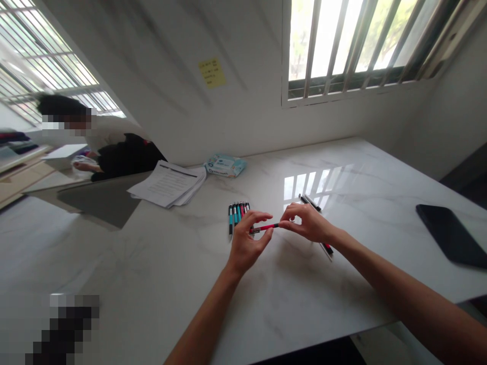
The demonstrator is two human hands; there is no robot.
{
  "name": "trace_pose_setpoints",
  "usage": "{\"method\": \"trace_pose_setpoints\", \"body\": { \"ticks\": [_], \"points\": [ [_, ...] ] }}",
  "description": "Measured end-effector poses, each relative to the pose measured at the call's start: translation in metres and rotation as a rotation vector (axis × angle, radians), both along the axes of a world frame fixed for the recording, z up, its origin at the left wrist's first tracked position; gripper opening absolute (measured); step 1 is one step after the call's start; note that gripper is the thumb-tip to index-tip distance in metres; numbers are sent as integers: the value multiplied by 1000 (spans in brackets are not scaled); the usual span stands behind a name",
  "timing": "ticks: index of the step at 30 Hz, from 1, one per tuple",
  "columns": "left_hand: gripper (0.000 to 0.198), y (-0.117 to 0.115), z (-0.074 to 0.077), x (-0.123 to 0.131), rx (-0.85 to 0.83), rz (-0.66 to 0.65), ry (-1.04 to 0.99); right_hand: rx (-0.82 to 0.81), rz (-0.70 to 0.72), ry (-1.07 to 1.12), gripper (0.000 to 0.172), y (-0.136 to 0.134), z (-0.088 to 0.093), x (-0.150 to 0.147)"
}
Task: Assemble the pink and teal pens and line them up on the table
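Note:
Both of my hands meet over the middle of a white marble table (353,167). My left hand (247,246) pinches one end of a red pen (265,228) that lies level between the hands. My right hand (309,223) is closed on the pen's other, dark end. Just behind my left hand lies a row of several teal, red and black pens (236,212). More dark pens (312,204) lie under and behind my right hand, one reaching out near the wrist (327,249).
A stack of printed papers (169,183) and a blue tissue pack (225,165) lie at the table's far side. A black phone (451,233) rests near the right edge. Another person sits at far left by a window. A yellow sticky note (212,72) hangs on the wall.

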State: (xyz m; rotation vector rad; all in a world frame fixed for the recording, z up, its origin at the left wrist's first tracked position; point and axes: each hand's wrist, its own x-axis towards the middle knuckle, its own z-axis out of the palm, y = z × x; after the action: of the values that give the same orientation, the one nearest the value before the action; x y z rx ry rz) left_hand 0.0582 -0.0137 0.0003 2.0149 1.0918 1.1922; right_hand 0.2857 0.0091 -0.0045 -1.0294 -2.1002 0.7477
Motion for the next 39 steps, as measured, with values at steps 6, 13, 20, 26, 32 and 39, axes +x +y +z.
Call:
{"method": "trace_pose_setpoints", "body": {
  "ticks": [6, 13, 20, 26, 32, 39],
  "points": [
    [21, 1, -12, 5, -65, -28, 149, 17, -170, 148, 26, 2, 0, 4],
    [29, 16, -13, -11, -20, 279, 134, 87, -299, 216, 15, 7, -14, 0],
    [24, 22, -12, -20, 15, 398, 131, 285, -202, -35, 20, -3, -17, -14],
    [22, 23, -13, -22, 32, 447, 133, 309, -61, -284, 26, -12, -23, -37],
    [22, 27, -13, -29, 39, 492, 66, 286, 31, -442, 25, -12, -29, -62],
    [25, 28, -17, -30, -19, 471, 9, 313, 60, -454, 20, -3, -31, -79]
  ]
}}
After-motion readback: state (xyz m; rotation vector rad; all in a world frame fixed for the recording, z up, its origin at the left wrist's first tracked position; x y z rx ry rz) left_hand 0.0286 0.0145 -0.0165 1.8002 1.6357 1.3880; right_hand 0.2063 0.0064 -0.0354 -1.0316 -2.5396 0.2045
